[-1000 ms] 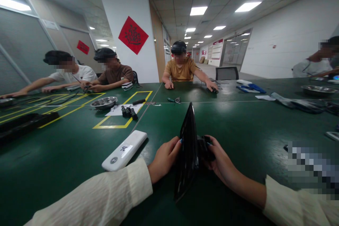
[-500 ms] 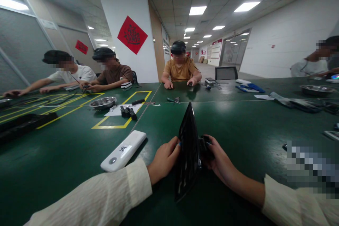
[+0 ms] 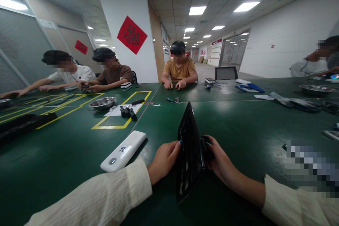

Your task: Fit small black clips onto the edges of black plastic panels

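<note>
A thin, glossy black panel, like a display screen, stands tilted on edge in front of me, seen nearly side-on. My left hand grips its left face near the edge, thumb pressed on it and fingers partly hidden. On the other side, my right hand is closed around a dark mount-like part sticking out from the panel's back. I cannot make out that part's exact shape. Left of my left hand, a white power-bank-like device with a round button lies on the green table.
Beyond the white device are a metal bowl, black parts on white paper, and pliers. Co-workers sit around the table, one person directly opposite. A grey cloth-like item and a long blurred object lie at right.
The black panel has turned slightly, its lower right edge shifting a little rightward. My hands stay almost in place around it. The person opposite has brought their hands closer together.
</note>
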Available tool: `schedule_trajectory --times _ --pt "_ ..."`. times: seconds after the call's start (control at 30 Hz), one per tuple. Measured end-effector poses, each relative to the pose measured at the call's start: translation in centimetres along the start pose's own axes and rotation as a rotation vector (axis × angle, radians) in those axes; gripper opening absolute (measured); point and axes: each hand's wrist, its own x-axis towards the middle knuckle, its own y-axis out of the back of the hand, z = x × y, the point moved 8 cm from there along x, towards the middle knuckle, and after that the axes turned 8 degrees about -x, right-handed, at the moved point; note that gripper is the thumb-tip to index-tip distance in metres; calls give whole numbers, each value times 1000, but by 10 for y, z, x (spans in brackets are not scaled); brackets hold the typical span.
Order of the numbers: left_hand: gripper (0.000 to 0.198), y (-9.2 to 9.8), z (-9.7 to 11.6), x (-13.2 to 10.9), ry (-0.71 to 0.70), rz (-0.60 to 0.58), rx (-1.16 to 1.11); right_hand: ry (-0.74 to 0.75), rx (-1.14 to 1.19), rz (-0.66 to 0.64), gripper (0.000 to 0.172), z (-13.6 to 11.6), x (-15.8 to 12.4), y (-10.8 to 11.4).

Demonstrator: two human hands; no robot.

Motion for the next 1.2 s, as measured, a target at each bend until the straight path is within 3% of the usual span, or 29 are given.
schedule_trajectory --times 0.27,0.73,1.2 --pt "43 1 -3 -1 -19 15 32 -14 34 15 43 0 0 -1" --pt "56 -5 -7 1 64 -48 -7 -6 16 -6 40 3 2 0" --pt "42 -1 -2 -1 -26 -21 58 15 -26 -5 42 -4 -1 -3"
